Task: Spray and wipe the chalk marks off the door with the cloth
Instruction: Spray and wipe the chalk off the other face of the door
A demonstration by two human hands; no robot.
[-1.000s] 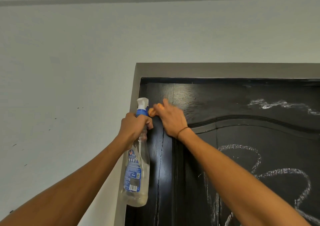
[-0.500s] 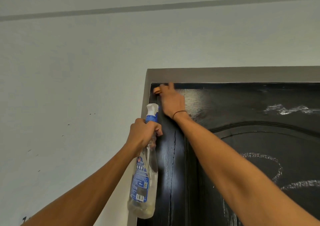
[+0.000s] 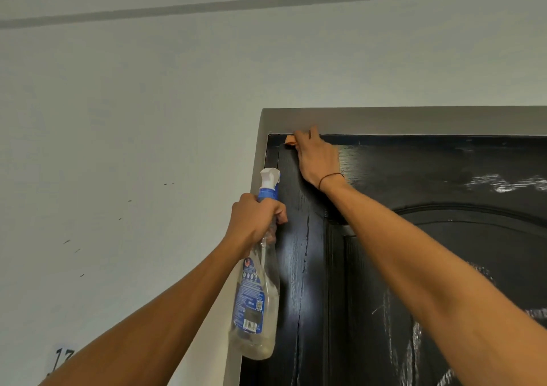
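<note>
A black wooden door (image 3: 414, 237) fills the right side, with white chalk marks (image 3: 503, 182) near its top right and more scribbles lower down. My right hand (image 3: 318, 160) presses a small orange cloth (image 3: 290, 141) against the door's top left corner; only a bit of cloth shows beyond my fingers. My left hand (image 3: 254, 221) grips the neck of a clear spray bottle (image 3: 257, 296) with a blue label and white nozzle, held upright beside the door's left edge.
A grey door frame (image 3: 414, 120) borders the door at top and left. A pale wall (image 3: 133, 119) spreads to the left and above, with a few small dark specks and a grey stripe near the ceiling.
My right hand has moved the cloth up the door to its top left corner. The view has tilted up and left. My left hand still holds the bottle.
</note>
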